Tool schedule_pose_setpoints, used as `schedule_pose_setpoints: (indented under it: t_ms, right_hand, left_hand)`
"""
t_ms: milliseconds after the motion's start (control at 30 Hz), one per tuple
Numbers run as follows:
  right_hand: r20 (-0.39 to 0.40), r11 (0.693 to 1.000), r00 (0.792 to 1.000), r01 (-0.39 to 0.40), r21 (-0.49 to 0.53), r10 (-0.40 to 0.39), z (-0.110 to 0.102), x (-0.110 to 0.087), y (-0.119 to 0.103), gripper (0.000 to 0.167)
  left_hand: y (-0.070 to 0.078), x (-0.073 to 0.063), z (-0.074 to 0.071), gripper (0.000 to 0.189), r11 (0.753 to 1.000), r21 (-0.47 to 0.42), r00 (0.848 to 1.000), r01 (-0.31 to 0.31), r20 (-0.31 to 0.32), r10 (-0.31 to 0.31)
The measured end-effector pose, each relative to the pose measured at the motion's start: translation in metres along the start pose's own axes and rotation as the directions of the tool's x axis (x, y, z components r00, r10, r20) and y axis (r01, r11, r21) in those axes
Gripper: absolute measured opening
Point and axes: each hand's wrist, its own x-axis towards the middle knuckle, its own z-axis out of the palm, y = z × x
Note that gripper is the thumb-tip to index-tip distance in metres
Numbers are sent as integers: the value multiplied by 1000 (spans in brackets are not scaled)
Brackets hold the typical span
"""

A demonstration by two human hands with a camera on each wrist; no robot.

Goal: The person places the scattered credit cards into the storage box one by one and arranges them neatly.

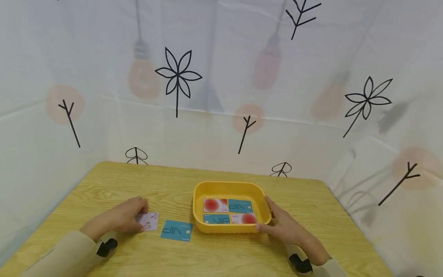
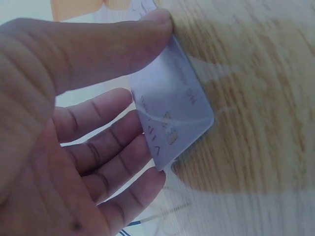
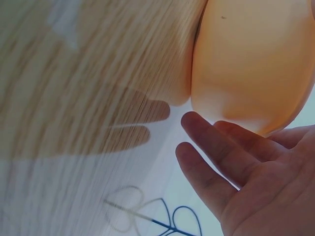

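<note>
My left hand (image 1: 126, 215) pinches a pale card (image 2: 172, 98) by thumb and fingers, just above or at the table; the card's pinkish print shows in the head view, and a chip and lettering show in the left wrist view. Just right of it lies a teal VIP card (image 1: 177, 230), flat on the wood. A yellow plastic tray (image 1: 228, 229) holds two red-and-white cards (image 1: 212, 205) and two teal cards (image 1: 239, 206). At the tray's right front corner my right hand (image 1: 288, 227) rests, thumb by the front rim and fairly straight fingers along the side.
The wood-grain table (image 1: 155, 184) runs back to a white curtain (image 1: 214, 96) printed with plants and hanging bulbs. Dark bands (image 1: 107, 247) sit on both wrists.
</note>
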Motion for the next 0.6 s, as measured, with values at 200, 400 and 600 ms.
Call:
schedule_pose_setpoints:
  t_ms: [200, 400, 600]
  right_hand:
    - [-4, 1000, 1000, 3, -2, -3, 1, 1, 2, 109]
    - [-4, 1000, 1000, 9, 0, -9, 2, 2, 3, 108]
    - [-6, 1000, 1000, 28, -10, -28, 1, 1, 4, 107]
  left_hand:
    - [2, 1, 1, 41, 1000, 2, 1000, 18, 2, -18]
    - [3, 2, 3, 42, 998, 28, 998, 50, -32, -49]
    - [3, 2, 5, 39, 998, 27, 997, 50, -52, -48]
